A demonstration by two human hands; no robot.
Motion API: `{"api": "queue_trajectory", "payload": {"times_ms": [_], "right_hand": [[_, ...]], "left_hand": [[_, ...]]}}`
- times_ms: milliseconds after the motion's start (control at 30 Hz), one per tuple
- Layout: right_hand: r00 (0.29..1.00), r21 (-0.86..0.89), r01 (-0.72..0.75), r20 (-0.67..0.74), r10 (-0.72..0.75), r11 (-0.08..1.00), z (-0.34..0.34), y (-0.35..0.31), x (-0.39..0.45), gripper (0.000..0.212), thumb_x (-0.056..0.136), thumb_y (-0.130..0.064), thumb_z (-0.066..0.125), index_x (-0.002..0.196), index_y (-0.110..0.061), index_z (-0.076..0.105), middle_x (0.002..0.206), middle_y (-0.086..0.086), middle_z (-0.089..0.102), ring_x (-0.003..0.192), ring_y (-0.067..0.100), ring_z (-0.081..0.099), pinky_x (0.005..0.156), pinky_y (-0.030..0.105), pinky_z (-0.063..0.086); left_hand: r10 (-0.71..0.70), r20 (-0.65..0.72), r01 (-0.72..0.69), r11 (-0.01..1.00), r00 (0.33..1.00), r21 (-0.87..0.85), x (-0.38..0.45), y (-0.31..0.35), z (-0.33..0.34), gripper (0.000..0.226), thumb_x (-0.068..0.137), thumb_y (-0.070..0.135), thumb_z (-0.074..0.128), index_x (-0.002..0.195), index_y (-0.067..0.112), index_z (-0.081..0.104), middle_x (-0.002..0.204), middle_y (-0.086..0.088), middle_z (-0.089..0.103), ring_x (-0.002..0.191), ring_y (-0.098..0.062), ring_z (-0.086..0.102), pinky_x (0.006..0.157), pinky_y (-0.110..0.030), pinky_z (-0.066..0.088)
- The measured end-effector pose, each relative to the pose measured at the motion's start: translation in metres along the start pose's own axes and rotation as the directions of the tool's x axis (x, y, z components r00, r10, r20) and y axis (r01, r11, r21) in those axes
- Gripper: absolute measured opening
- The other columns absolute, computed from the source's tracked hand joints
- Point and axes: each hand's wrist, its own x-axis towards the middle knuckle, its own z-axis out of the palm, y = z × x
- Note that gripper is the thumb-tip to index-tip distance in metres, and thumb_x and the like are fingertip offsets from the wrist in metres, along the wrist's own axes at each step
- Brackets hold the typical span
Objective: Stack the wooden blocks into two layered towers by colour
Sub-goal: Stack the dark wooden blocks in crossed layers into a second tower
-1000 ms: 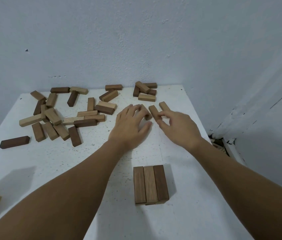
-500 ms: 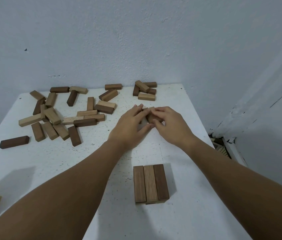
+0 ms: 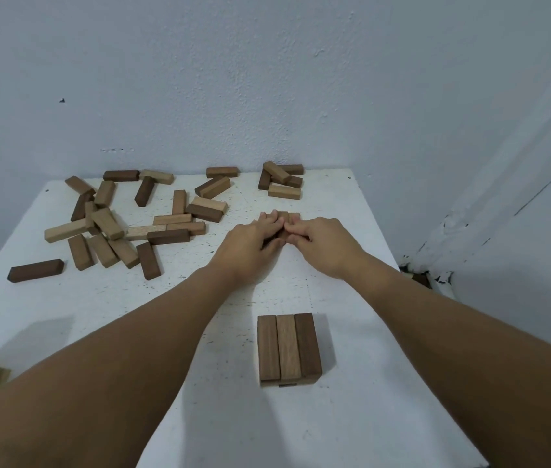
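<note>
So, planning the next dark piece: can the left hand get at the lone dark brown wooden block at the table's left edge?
Probably yes: the dark brown wooden block lies apart with nothing around it, though the left hand is busy with blocks.

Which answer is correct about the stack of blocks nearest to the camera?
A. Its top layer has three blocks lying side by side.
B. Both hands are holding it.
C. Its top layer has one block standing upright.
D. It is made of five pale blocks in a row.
A: the near stack shows three brown blocks side by side on top, while the left hand and right hand are farther back on the table.
</note>
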Motion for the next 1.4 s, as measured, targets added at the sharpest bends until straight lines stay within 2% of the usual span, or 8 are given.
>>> {"api": "queue_trajectory", "payload": {"times_ms": [133,200,300,433,667,800,1033,1400], "right_hand": [[1.000,0.207,0.007,-0.004,-0.006,0.978,-0.012,0.000,-0.008,0.041,0.096,-0.022,0.073,0.135,-0.030,0.068,0.132,-0.009,0.069,0.118,0.008,0.066,0.101,0.023,0.051],[1.000,0.263,0.002,-0.013,0.002,0.965,-0.014,0.003,-0.008,0.056,0.088,-0.016,0.080,0.140,-0.031,0.063,0.130,-0.010,0.066,0.107,0.007,0.069,0.094,0.028,0.057],[0.999,0.120,0.009,0.035,-0.014,0.993,-0.013,0.006,-0.002,0.084,0.083,-0.026,0.086,0.155,-0.037,0.043,0.132,-0.010,0.043,0.110,0.012,0.059,0.084,0.023,0.052],[0.981,0.105,-0.151,0.139,0.135,0.983,-0.013,0.006,0.006,0.112,0.076,-0.043,0.090,0.163,-0.032,0.021,0.146,-0.007,0.026,0.120,0.015,0.049,0.087,0.028,0.048],[0.980,0.240,-0.159,0.155,0.123,0.958,-0.001,0.001,0.013,0.084,0.079,-0.040,0.088,0.151,-0.033,0.045,0.138,-0.004,0.030,0.119,0.017,0.048,0.097,0.032,0.043],[0.990,0.242,-0.116,0.110,0.092,0.963,0.004,0.005,0.008,0.081,0.079,-0.043,0.088,0.149,-0.032,0.049,0.134,-0.005,0.035,0.115,0.016,0.049,0.103,0.033,0.044],[0.997,0.220,-0.064,0.066,0.050,0.973,0.004,0.003,-0.004,0.082,0.074,-0.045,0.091,0.145,-0.032,0.053,0.128,-0.006,0.040,0.102,0.008,0.049,0.084,0.023,0.042],[0.998,0.234,-0.040,0.047,0.030,0.971,0.012,0.002,-0.039,0.084,0.071,-0.046,0.092,0.145,-0.032,0.055,0.122,-0.009,0.043,0.106,0.009,0.051,0.087,0.025,0.045]], "left_hand": [[-0.079,0.046,0.084,0.989,0.996,-0.120,-0.005,0.003,-0.020,0.055,0.097,0.026,0.072,0.149,0.028,0.054,0.157,0.008,0.048,0.148,-0.010,0.039,0.118,-0.024,0.031],[-0.106,0.053,0.113,0.983,0.993,-0.144,-0.005,0.005,-0.031,0.069,0.085,0.024,0.085,0.147,0.030,0.056,0.154,0.006,0.052,0.141,-0.012,0.048,0.108,-0.021,0.034],[-0.143,0.124,0.157,0.981,0.982,-0.114,-0.003,0.011,-0.046,0.097,0.068,0.032,0.097,0.153,0.032,0.049,0.166,-0.002,0.031,0.138,-0.019,0.050,0.112,-0.031,0.036],[-0.196,0.289,0.200,0.980,0.937,0.016,0.008,0.011,-0.058,0.101,0.071,0.027,0.095,0.157,0.026,0.041,0.149,-0.005,0.049,0.133,-0.023,0.052,0.110,-0.037,0.043],[-0.192,0.250,0.206,0.978,0.949,-0.033,0.015,0.000,-0.052,0.086,0.071,0.027,0.095,0.147,0.019,0.056,0.137,0.001,0.060,0.126,-0.016,0.055,0.111,-0.036,0.045],[-0.177,0.217,0.190,0.981,0.960,-0.042,0.013,-0.001,-0.049,0.087,0.068,0.029,0.097,0.146,0.019,0.058,0.133,0.000,0.059,0.124,-0.016,0.056,0.110,-0.036,0.047],[-0.150,0.211,0.149,0.989,0.966,0.019,0.000,0.007,-0.051,0.084,0.072,0.033,0.094,0.146,0.023,0.057,0.134,0.000,0.057,0.118,-0.018,0.055,0.092,-0.033,0.044],[-0.148,0.195,0.143,0.989,0.970,0.041,-0.034,0.011,-0.040,0.082,0.071,0.043,0.093,0.144,0.030,0.059,0.123,0.001,0.051,0.110,-0.020,0.054,0.095,-0.038,0.049]]}}
